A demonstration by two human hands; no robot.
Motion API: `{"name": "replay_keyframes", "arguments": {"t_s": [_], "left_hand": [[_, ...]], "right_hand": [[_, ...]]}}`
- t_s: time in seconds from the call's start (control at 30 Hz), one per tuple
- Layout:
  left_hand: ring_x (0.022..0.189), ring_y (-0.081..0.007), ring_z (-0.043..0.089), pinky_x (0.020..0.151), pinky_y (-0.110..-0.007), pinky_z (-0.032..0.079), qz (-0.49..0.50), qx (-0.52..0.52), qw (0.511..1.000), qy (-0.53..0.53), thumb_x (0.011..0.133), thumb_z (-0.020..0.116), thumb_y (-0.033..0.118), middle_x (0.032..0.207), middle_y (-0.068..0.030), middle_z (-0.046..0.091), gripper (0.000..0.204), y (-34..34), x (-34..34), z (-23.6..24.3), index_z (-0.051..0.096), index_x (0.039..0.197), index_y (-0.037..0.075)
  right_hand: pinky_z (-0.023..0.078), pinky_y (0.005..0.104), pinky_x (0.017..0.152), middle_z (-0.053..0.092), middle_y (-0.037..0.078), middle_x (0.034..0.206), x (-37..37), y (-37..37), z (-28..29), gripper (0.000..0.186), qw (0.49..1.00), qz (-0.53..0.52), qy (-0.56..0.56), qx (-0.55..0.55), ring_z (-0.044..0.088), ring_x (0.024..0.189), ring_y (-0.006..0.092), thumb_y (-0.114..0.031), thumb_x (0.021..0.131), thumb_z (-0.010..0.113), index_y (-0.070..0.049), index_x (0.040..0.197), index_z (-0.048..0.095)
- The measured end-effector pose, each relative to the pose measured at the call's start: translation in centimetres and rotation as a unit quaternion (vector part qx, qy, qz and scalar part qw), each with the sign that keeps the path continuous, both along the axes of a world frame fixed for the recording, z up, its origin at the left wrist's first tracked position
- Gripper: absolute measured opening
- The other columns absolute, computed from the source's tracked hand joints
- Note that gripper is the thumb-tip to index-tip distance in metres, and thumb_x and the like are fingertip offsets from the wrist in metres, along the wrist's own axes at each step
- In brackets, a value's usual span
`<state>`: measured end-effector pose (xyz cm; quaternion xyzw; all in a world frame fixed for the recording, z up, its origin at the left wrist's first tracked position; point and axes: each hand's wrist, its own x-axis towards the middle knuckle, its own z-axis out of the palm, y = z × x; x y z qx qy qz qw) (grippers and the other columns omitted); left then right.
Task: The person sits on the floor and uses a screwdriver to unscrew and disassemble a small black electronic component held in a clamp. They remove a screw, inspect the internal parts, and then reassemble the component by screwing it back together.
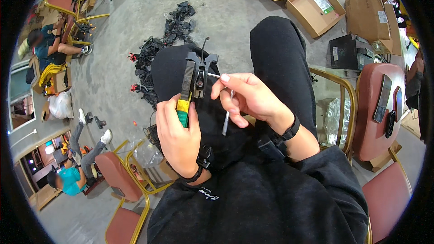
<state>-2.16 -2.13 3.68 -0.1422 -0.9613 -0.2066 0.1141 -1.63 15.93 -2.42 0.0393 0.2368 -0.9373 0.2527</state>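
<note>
My left hand [180, 138] is closed round a tool with a dark ridged bar and a yellow-and-green handle [183, 108]. Right beside the bar is a black plastic clamp-like part [200, 79] with a forked top and a short dark stem; where one ends and the other begins is hard to tell. My right hand [253, 101], fingers curled, holds a slim silver metal tool [227, 119] with a flattened lower end. A thin silver rod [214, 75] runs from my right fingertips to the black part's side. Whether both metal pieces are one is hidden.
Tangled black cables and connectors [149, 65] lie on the floor beyond my knee. Open cardboard boxes [316, 11] and a black box [346, 53] stand far right. A red chair [368, 126] at my right bears dark flat items. Two people sit at the left.
</note>
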Motion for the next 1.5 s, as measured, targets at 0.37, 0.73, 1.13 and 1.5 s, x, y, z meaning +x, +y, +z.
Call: {"name": "replay_keyframes", "arguments": {"t_s": [0.37,0.73,1.13,1.5], "left_hand": [[0.088,-0.0369,0.059,0.077,-0.045,0.046,0.005,0.001,1.0,-0.013,0.084,0.069,0.007,0.095,-0.0153,0.056,0.025,0.1,0.1,0.3,0.057,0.105,0.001],[0.089,-0.0372,0.059,0.077,-0.045,0.046,0.024,0.006,1.0,-0.016,0.084,0.071,0.008,0.094,-0.0152,0.057,0.025,0.2,0.3,0.1,0.058,0.104,0.001],[0.088,-0.0368,0.059,0.078,-0.044,0.046,0.017,0.0,1.0,-0.011,0.083,0.071,0.008,0.095,-0.0153,0.057,0.026,0.1,0.3,0.1,0.058,0.104,0.002],[0.088,-0.037,0.059,0.078,-0.044,0.046,0.03,0.004,0.999,-0.015,0.083,0.072,0.007,0.095,-0.0152,0.057,0.026,0.2,0.4,0.1,0.058,0.104,0.001]], "right_hand": [[0.048,0.0325,0.061,0.058,0.007,0.07,0.2,-1.0,0.3,0.017,0.818,-0.211,0.201,0.495,0.059,0.064,0.0214,-0.02,0.098,0.059,-0.006,0.1,0.069],[0.048,0.0353,0.073,0.055,0.013,0.095,0.2,-0.5,-0.1,0.019,0.69,-0.268,0.312,0.596,0.058,0.084,0.0276,-0.011,0.086,0.072,-0.004,0.104,0.071],[0.047,0.0312,0.072,0.054,0.01,0.092,0.5,-0.4,-0.4,0.014,0.726,-0.234,0.306,0.569,0.056,0.081,0.0225,-0.009,0.09,0.067,-0.002,0.101,0.072],[0.047,0.0309,0.063,0.061,0.008,0.077,0.5,0.1,0.1,0.024,0.85,-0.147,0.237,0.446,0.058,0.067,0.0177,-0.023,0.1,0.056,-0.003,0.1,0.069]]}}
